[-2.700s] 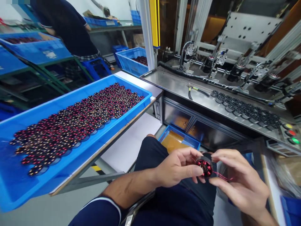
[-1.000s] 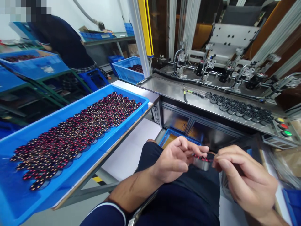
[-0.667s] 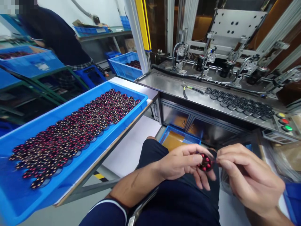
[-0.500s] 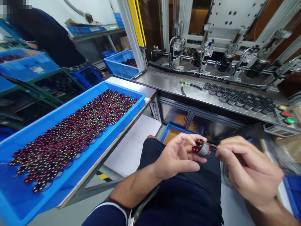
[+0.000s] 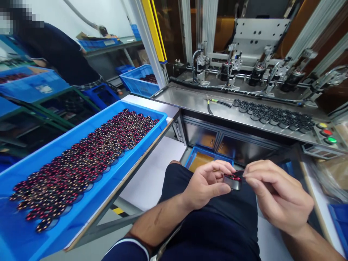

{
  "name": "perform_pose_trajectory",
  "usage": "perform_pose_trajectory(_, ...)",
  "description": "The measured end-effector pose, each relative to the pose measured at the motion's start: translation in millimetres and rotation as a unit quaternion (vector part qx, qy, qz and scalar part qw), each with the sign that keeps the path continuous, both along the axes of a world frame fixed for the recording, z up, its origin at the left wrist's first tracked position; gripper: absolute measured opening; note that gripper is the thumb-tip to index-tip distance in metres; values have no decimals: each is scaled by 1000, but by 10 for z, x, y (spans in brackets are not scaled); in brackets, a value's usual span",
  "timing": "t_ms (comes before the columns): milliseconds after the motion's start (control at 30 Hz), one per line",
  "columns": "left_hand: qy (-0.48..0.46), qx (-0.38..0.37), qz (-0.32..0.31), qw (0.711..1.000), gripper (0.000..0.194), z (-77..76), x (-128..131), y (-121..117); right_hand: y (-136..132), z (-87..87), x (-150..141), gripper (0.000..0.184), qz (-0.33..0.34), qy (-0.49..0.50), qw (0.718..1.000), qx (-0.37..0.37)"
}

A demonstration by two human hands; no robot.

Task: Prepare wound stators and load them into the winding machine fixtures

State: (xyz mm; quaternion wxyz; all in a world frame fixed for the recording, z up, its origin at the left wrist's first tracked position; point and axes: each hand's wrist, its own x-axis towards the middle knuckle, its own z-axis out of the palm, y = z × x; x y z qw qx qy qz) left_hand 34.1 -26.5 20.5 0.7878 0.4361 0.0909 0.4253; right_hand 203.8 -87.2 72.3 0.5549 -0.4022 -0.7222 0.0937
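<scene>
Above my lap, my left hand (image 5: 209, 183) grips a motor stator (image 5: 233, 182) between thumb and fingers. The stator has a grey metal ring round its side and dark and red windings on its upper face. Close on its right, my right hand (image 5: 277, 192) is closed in a pinch. Thin dark wire ends (image 5: 239, 173) run from the stator into those fingertips; how many there are is too small to tell. Left of me, a long blue tray (image 5: 89, 214) holds many similar stators (image 5: 92, 156) with red and copper-coloured spots.
Cutting pliers (image 5: 214, 103) with green-black handles and rows of dark ring-shaped parts (image 5: 274, 114) lie on the steel bench (image 5: 187, 99). Behind stands a machine with several stations (image 5: 257, 74). Push buttons (image 5: 327, 132) sit at right. A person (image 5: 62, 54) bends over blue bins at far left.
The stator has turned from lying on its side to having its wound face upward. My right hand has moved slightly left, closer to it. The camera view has shifted a little.
</scene>
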Motion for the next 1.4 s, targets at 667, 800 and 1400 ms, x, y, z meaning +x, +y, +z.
perform_pose_trajectory(667,-37,34,9,999,28,12,-62,196,-31,-368,-432,40,184,455,820,-296)
perform_pose_trajectory(800,-12,91,-37,995,28,10,-86,221,-18,-392,-439,33,241,442,807,-310)
perform_pose_trajectory(1400,224,270,97,931,52,205,-196,176,-122,-513,-90,54,-37,50,998,-15)
